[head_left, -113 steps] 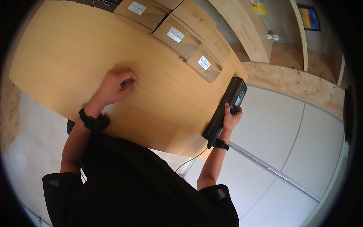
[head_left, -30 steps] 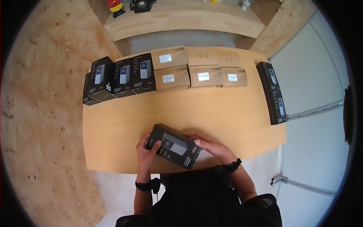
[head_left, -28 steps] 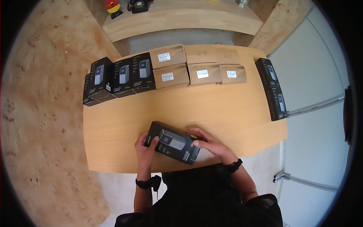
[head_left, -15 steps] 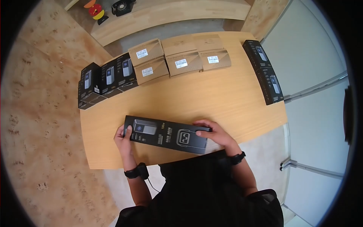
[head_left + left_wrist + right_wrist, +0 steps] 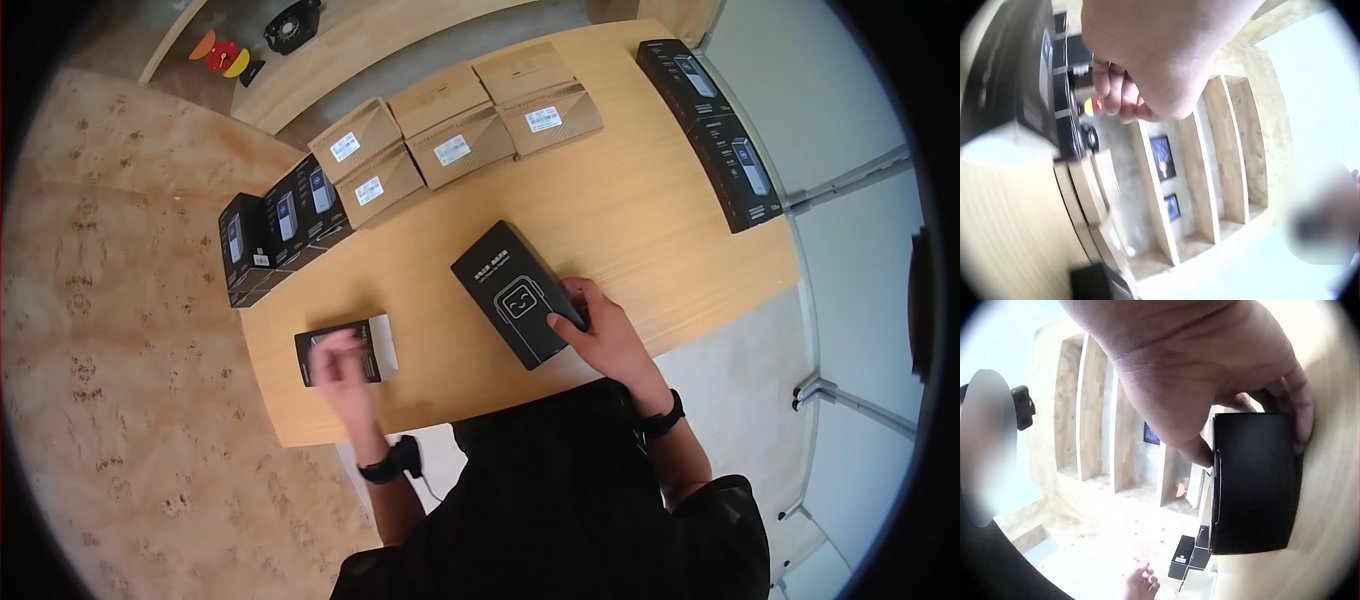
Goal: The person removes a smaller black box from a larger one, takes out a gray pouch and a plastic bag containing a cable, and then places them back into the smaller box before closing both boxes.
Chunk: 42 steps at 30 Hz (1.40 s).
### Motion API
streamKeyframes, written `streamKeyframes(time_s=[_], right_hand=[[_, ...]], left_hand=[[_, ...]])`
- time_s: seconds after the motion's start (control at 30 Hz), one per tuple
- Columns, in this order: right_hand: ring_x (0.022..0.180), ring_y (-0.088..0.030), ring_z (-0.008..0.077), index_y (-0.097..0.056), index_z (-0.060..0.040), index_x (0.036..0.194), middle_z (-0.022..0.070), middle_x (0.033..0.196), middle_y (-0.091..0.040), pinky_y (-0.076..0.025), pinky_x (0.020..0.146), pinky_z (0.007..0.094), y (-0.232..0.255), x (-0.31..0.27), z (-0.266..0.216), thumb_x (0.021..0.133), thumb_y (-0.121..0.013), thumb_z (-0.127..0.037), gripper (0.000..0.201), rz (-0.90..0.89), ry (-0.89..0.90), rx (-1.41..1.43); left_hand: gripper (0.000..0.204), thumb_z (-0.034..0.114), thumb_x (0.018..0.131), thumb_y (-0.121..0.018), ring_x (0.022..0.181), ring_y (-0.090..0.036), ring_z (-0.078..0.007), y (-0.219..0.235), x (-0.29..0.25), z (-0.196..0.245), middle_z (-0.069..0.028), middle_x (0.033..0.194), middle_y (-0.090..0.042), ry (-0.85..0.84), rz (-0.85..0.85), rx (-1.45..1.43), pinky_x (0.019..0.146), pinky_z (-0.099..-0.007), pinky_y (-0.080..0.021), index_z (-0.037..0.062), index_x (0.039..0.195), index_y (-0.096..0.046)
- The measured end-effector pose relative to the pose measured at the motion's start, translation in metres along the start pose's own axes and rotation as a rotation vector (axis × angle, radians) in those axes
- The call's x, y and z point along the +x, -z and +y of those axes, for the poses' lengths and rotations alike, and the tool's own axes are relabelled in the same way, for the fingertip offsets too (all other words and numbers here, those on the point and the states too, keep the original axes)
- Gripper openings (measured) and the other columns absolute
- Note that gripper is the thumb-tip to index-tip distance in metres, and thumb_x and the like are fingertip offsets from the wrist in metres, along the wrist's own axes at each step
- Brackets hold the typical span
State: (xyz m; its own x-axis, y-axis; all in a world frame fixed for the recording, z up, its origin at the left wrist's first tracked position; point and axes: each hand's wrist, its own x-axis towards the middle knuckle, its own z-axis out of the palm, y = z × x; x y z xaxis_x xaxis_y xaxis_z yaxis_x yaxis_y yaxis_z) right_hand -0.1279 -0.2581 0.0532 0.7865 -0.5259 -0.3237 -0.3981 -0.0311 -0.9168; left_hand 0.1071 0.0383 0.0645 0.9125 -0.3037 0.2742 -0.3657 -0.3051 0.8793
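My right hand (image 5: 612,345) grips a black box (image 5: 505,280) with a smiling-face outline, thumb on its top near the lower right edge. The box lies tilted over the table's middle; in the right wrist view its dark end (image 5: 1252,487) shows between thumb and fingers. A shorter black box piece (image 5: 303,362) with a white right side rests on the table at the left. Above it is my left hand (image 5: 345,378), blurred, holding nothing. In the left wrist view the left hand's (image 5: 1154,56) fingers hang loosely curled beside the black piece (image 5: 1004,87).
Black boxes (image 5: 245,240) stand at the table's back left. Several brown cartons (image 5: 460,150) are stacked beside them. More black boxes (image 5: 715,140) lie along the right edge of the table (image 5: 620,220). Behind is a shelf with a black telephone (image 5: 292,27).
The long black shape held by both hands has come apart into two pieces. My left hand has let go of the left piece; my right hand has turned the other. The head view has shifted.
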Motion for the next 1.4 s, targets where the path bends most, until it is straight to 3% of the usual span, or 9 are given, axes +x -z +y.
streamKeyframes(time_s=[0.1,0.17,0.5,0.67,0.87,1.1,1.2,1.27,1.4], right_hand=[[0.102,-0.069,0.0428,-0.055,0.0031,0.133,0.0235,0.112,-0.066,-0.056,0.091,0.0454,-0.015,0.002,0.003,0.093,-0.076,-0.025,0.053,0.126,0.281,-0.432],[0.099,-0.068,0.0431,-0.056,0.0027,0.13,0.023,0.111,-0.065,-0.056,0.09,0.0478,-0.019,0.006,0.001,0.091,-0.077,-0.023,0.051,0.059,0.233,-0.343],[0.07,-0.07,0.037,-0.055,-0.004,0.108,0.0122,0.07,-0.066,-0.056,0.066,0.0475,-0.034,0.017,-0.016,0.092,-0.076,-0.022,0.032,0.088,0.117,-0.256],[0.07,-0.071,0.0381,-0.055,-0.0043,0.106,0.0137,0.069,-0.068,-0.056,0.066,0.0482,-0.032,0.018,-0.024,0.094,-0.075,-0.027,0.032,0.004,0.085,-0.339],[0.07,-0.071,0.0383,-0.06,-0.0042,0.098,0.0146,0.07,-0.069,-0.057,0.067,0.0493,-0.034,0.017,-0.022,0.095,-0.074,-0.03,0.03,-0.017,0.101,-0.377],[0.065,-0.069,0.0357,-0.066,-0.0028,0.091,0.0138,0.068,-0.069,-0.054,0.062,0.0453,-0.039,0.02,-0.026,0.099,-0.07,-0.035,0.033,-0.106,0.105,-0.218],[0.064,-0.068,0.027,-0.069,-0.0022,0.105,0.0099,0.069,-0.068,-0.052,0.061,0.04,-0.036,0.022,-0.035,0.104,-0.064,-0.035,0.033,-0.194,0.058,-0.22],[0.067,-0.066,0.0197,-0.068,-0.0026,0.116,0.0065,0.071,-0.066,-0.051,0.062,0.0361,-0.038,0.022,-0.03,0.107,-0.06,-0.035,0.035,-0.208,0.008,0.261],[0.073,-0.063,0.0113,-0.065,-0.0045,0.131,0.0026,0.079,-0.065,-0.05,0.067,0.0295,-0.034,0.021,-0.039,0.108,-0.059,-0.031,0.036,-0.183,0.208,0.672]], left_hand=[[0.023,0.015,0.105,-0.066,0.091,-0.064,-0.0121,-0.065,-0.027,0.03,-0.0041,0.103,-0.068,0.11,-0.413,-0.158,0.084,-0.0283,-0.054,0.0028,0.125,-0.064],[0.026,0.017,0.105,-0.067,0.091,-0.065,-0.0132,-0.086,-0.037,0.03,-0.0049,0.102,-0.068,0.269,-0.543,-0.217,0.084,-0.029,-0.054,0.0014,0.126,-0.062],[0.026,0.026,0.109,-0.062,0.085,-0.067,-0.015,-0.074,-0.055,0.026,-0.0074,0.092,-0.072,0.366,-0.694,-0.046,0.078,-0.0295,-0.053,0.0005,0.109,-0.064],[0.025,0.024,0.112,-0.055,0.088,-0.065,-0.0127,-0.069,-0.05,0.047,-0.0042,0.091,-0.068,0.397,-0.838,0.053,0.082,-0.0281,-0.051,0.0013,0.102,-0.062],[0.03,0.029,0.11,-0.059,0.087,-0.069,-0.0131,-0.06,-0.052,0.036,-0.0061,0.09,-0.072,0.447,-0.714,-0.019,0.078,-0.0283,-0.052,0.0003,0.104,-0.065],[0.029,0.028,0.113,-0.053,0.088,-0.062,-0.0109,-0.035,-0.048,0.014,-0.0025,0.089,-0.065,0.433,-0.9,-0.169,0.081,-0.0277,-0.049,0.0016,0.105,-0.062],[0.033,0.032,0.114,-0.049,0.088,-0.06,-0.0117,-0.03,-0.05,0.012,-0.003,0.093,-0.063,0.379,-0.937,-0.192,0.082,-0.0287,-0.049,0.0009,0.113,-0.061],[0.042,0.037,0.115,-0.046,0.091,-0.061,-0.0133,-0.028,-0.046,0.017,-0.0052,0.102,-0.063,0.336,-0.939,-0.208,0.085,-0.0301,-0.05,-0.0008,0.126,-0.059],[0.061,0.045,0.108,-0.059,0.09,-0.06,-0.0162,-0.049,-0.029,0.056,-0.0105,0.103,-0.064,0.246,-0.434,-0.743,0.084,-0.0315,-0.05,0.0024,0.15,-0.047]])
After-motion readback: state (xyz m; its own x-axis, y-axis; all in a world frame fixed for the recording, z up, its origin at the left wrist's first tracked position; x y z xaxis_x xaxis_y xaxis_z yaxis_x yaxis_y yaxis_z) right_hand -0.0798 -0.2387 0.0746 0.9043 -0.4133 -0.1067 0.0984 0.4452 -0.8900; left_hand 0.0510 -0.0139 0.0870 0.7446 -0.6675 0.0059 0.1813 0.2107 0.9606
